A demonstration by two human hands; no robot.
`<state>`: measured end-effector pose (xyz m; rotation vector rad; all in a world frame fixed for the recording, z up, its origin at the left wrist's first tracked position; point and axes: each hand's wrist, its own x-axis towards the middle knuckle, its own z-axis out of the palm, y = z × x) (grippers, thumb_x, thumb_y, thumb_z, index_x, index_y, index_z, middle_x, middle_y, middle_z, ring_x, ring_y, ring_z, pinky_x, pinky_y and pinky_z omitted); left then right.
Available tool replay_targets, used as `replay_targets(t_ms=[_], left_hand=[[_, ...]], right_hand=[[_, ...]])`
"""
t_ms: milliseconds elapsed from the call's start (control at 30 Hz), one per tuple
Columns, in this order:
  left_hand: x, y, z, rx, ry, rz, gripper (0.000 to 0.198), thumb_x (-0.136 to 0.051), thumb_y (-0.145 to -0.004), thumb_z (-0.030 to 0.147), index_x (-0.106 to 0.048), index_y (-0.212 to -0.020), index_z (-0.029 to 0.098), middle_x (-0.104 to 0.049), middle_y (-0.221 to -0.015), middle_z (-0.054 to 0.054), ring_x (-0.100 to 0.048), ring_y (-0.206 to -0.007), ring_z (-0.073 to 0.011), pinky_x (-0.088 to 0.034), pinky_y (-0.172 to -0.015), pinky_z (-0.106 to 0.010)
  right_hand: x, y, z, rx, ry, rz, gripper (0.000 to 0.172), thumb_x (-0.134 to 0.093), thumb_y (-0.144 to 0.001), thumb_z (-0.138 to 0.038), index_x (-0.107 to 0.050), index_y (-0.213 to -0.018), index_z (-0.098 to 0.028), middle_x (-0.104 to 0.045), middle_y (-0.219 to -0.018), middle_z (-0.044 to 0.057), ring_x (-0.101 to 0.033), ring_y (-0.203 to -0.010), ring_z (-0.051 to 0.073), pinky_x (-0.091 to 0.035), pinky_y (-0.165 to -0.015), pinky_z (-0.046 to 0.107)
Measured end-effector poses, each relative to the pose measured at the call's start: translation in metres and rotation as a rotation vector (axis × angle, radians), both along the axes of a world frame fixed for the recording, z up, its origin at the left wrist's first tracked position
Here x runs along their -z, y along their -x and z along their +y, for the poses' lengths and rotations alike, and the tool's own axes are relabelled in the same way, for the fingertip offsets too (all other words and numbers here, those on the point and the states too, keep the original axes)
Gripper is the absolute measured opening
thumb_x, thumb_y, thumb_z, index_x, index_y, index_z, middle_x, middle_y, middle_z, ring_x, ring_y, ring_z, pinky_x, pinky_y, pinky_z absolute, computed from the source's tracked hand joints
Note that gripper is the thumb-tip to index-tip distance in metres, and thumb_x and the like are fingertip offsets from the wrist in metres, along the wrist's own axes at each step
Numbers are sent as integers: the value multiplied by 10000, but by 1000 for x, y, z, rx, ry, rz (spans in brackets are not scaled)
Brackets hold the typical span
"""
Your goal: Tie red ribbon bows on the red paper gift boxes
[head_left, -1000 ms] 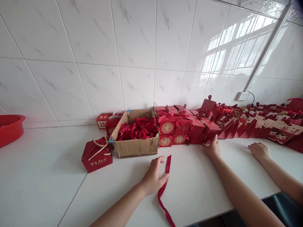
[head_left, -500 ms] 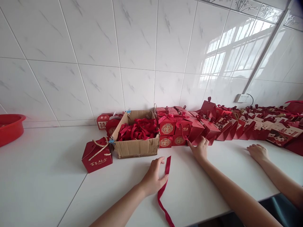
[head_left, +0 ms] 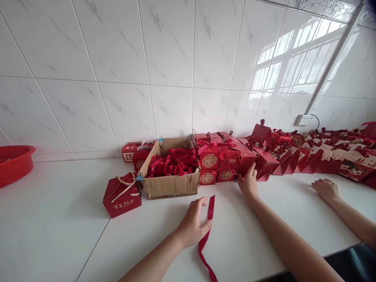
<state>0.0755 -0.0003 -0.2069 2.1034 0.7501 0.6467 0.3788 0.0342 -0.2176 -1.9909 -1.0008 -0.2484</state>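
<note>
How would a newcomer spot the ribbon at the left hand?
On the white table, find the brown carton. In front of it, at the left hand, is the ribbon. Unlike the tangled ribbons in the carton, it runs alone, down to the picture's bottom edge.

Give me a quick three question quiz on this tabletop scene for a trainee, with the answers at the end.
1. Multiple choice: what shows inside the cardboard box? (a) white candles (b) red ribbons (c) green bottles
2. True or false: the person's left hand rests inside the red basin.
3. Fill in the blank: seen from the person, the rope-handled box stands to the ____ of the cardboard box.

Key:
1. b
2. False; its thumb is at a loose ribbon.
3. left
</note>
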Motion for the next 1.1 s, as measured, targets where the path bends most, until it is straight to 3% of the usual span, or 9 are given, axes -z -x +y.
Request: replay_targets(t_ms=[167, 400, 500, 600, 767, 900, 1000, 1100], left_hand=[[-2, 1, -2, 5, 8, -3, 559, -551, -824, 212, -326, -1334, 243, -446, -1265, -121, -418, -1233, -260, -350, -1057, -477], [-2, 1, -2, -3, -13, -7, 568, -566, -804, 196, -347, -1326, 234, -461, -1253, -120, -423, -1224, -259, -338, -1068, -467], [-2, 1, -2, 1, -15, -5, 564, -561, -810, 200, -345, -1329, 238, -463, -1255, -118, -424, -1222, -259, -339, -1066, -470], [-2, 1, -3, 2, -28, 2, 562, -560, -810, 203, -345, -1328, 234, -467, -1251, -119, -434, -1210, -260, -347, -1059, -471], [-3, 0, -3, 4, -38, 2, 566, -564, -805, 199, -347, -1326, 237, -475, -1245, -122, -449, -1201, -260, -368, -1050, -472], [-3, 0, -2, 4, -44, 10, 568, -559, -808, 198, -342, -1333, 231, -472, -1251, -122, -446, -1206, -261, -367, -1056, -476], [-5, 0, -3, 13, -41, 40, 565, -545, -821, 215, -325, -1341, 230, -456, -1271, -128, -429, -1232, -267, -365, -1057, -478], [-7, 0, -4, 5, -43, 42, 552, -542, -823, 215, -329, -1331, 236, -458, -1271, -125, -427, -1238, -265, -363, -1059, -473]], right_hand=[[0, -2, 1, -15, 25, -26, 855, -423, -852, -350, 60, -1493, -54, -448, -1204, 244, -590, -969, 406, -497, -690, 476], [6, 0, -8, -82, -57, -62, 901, -461, -842, -499, -5, -1486, -62, -475, -1206, 253, -571, -975, 396, -503, -675, 488], [6, -2, -7, -148, -147, -105, 715, -433, -855, -416, -178, -1436, -88, -462, -1206, 223, -540, -1020, 339, -495, -784, 487], [8, -4, 0, -241, -191, -127, 515, -454, -799, -286, -386, -1280, -114, -490, -1100, 176, -544, -947, 290, -492, -811, 482], [10, -10, 4, -345, -224, -128, 454, -528, -679, -220, -501, -1129, -169, -534, -1031, 123, -541, -916, 275, -505, -794, 477], [2, -23, -12, -214, -330, -81, 326, -461, -759, -233, -522, -1076, -185, -520, -988, 96, -545, -866, 241, -506, -762, 433], [-8, -34, -23, -24, -451, -63, 449, -460, -765, -243, -438, -1207, -163, -418, -1158, 143, -475, -1077, 285, -438, -891, 487], [-14, -42, -28, 81, -508, -64, 632, -500, -745, -260, -327, -1341, -137, -279, -1321, 184, -296, -1277, 329, -309, -1022, 535]])
